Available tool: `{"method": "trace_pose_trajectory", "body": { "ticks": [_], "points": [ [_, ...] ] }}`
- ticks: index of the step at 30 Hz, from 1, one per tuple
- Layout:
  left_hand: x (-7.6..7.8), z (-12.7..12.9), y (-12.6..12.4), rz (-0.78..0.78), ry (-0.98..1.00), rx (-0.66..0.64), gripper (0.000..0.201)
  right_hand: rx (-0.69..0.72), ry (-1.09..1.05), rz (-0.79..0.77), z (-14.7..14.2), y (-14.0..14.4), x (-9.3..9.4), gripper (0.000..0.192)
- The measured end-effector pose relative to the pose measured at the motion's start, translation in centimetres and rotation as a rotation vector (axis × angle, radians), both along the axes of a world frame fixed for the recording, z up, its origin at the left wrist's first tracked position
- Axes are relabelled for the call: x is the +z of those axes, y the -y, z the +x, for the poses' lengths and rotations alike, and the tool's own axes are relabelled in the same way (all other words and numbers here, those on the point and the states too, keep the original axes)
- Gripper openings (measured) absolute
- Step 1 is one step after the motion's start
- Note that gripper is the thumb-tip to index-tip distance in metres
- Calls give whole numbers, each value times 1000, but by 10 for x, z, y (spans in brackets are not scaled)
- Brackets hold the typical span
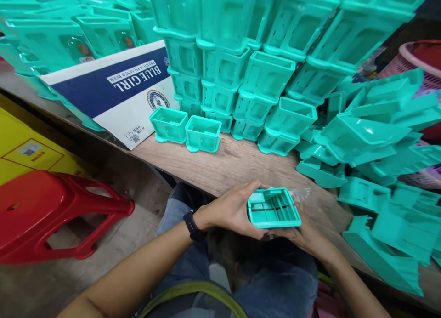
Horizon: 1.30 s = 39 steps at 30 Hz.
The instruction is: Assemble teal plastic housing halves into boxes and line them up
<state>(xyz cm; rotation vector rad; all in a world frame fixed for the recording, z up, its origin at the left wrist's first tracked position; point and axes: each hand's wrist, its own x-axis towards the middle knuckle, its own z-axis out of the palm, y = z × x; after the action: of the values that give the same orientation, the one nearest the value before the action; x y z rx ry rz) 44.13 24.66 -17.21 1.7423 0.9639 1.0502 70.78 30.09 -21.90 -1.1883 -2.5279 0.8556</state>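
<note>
A teal plastic box (274,220), its opening turned up toward me, is held over the table's front edge above my lap. My left hand (234,211) grips its left side, thumb along the near side and fingers at the far left. Behind the box's right side my right hand (296,233) is closed on it, its fingers partly hidden. A piece of clear plastic film (300,195) sticks out by the box's far right corner. Past my hands, two more teal boxes (203,133) stand side by side on the wooden table (237,164).
Stacked teal boxes (220,60) rise at the back. Loose teal parts (365,129) are heaped on the right, near a pink basket (409,63). A blue and white carton (113,86) leans at the left. A red stool (37,212) and a yellow box (31,143) are left of my legs.
</note>
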Motion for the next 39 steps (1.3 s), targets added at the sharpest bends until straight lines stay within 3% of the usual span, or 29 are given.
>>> {"method": "trace_pose_trajectory", "body": {
  "ticks": [4,8,11,13,16,20,23,29,32,37,39],
  "points": [
    [-11,4,8,90,-33,87,84,-84,-121,-116,-9,5,8,82],
    [-22,8,16,42,12,190,101,-71,-149,-158,-9,7,12,74],
    [-24,6,16,49,2,144,92,-43,-119,-222,-1,9,20,65],
    [-24,5,15,57,-5,136,87,-73,-194,-282,1,13,25,80],
    [-25,5,15,70,-9,140,89,-191,-531,-434,-13,23,29,95],
    [-27,8,16,96,-17,143,90,-495,-746,-533,-48,38,27,78],
    [-28,10,16,111,-10,150,88,-637,-776,-508,-64,44,29,75],
    [-30,11,15,87,9,156,84,-647,-800,-495,-62,41,36,65],
    [-29,9,15,65,3,161,84,-611,-700,-441,-56,39,39,60],
    [-27,8,16,104,-11,151,83,-808,-366,-147,-36,49,47,73],
    [-27,8,17,112,-11,154,81,-821,-255,-70,-29,54,51,77]
  ]
}}
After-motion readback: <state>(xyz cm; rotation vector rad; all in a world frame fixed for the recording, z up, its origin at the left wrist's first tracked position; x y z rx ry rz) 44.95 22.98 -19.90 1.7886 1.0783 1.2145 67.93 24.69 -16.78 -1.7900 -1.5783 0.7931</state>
